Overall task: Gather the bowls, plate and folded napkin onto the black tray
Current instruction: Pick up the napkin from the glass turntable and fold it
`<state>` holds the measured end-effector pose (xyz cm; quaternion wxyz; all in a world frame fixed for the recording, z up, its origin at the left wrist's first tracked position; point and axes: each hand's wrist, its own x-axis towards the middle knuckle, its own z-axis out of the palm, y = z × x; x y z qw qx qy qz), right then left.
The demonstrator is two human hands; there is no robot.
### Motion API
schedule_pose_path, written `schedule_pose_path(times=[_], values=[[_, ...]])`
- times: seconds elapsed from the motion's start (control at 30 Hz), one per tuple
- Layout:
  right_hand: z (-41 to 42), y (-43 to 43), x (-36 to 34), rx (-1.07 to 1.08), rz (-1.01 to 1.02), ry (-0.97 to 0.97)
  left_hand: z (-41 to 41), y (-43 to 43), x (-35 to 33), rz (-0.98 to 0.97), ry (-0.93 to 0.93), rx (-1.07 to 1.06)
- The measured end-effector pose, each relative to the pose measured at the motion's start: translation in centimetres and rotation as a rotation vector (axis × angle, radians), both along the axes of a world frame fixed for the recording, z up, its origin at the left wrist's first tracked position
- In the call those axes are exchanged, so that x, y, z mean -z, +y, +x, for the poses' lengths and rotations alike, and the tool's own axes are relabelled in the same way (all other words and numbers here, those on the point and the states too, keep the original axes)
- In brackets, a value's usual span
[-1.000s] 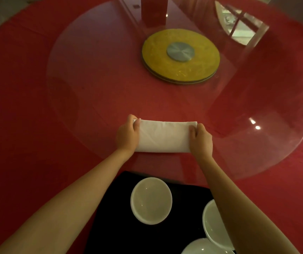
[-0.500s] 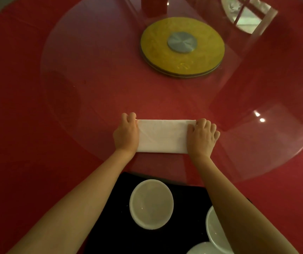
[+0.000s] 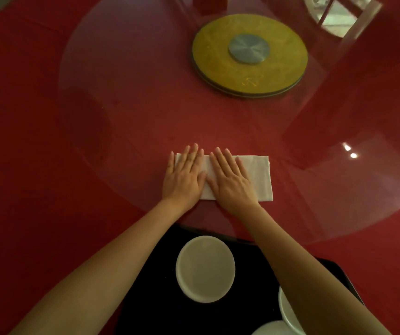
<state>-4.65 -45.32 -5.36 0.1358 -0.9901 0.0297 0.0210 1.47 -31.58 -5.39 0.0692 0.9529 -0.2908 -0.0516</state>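
Observation:
A white folded napkin (image 3: 258, 180) lies flat on the glass turntable, just beyond the black tray (image 3: 150, 298). My left hand (image 3: 184, 176) lies palm down on the napkin's left end, fingers spread. My right hand (image 3: 231, 182) presses flat on its middle, beside the left hand. On the tray stands a white bowl (image 3: 205, 268). A second white dish (image 3: 288, 310) shows at the tray's right, partly hidden by my right forearm. A third white dish (image 3: 276, 328) is cut off by the bottom edge.
The round glass turntable (image 3: 121, 93) covers most of the red table (image 3: 13, 165). At its centre sits a gold disc with a grey hub (image 3: 249, 52). A red object (image 3: 210, 3) stands at the top edge.
Both hands left the napkin's two ends and now lie flat on top of it, side by side toward the left. The napkin's right end is now uncovered.

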Motion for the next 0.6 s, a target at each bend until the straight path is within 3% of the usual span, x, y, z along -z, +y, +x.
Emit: schedule_pose_path(times=[0.27, 0.6], values=[[-1.9, -5.6, -0.3, 0.157, -0.174, 0.063, 0.6, 1.2, 0.6, -0.005, -0.036, -0.049], [-3.1, -6.2, -1.4, 0.279, -0.064, 0.090, 1.6, 2.3, -0.5, -0.005, 0.036, -0.045]])
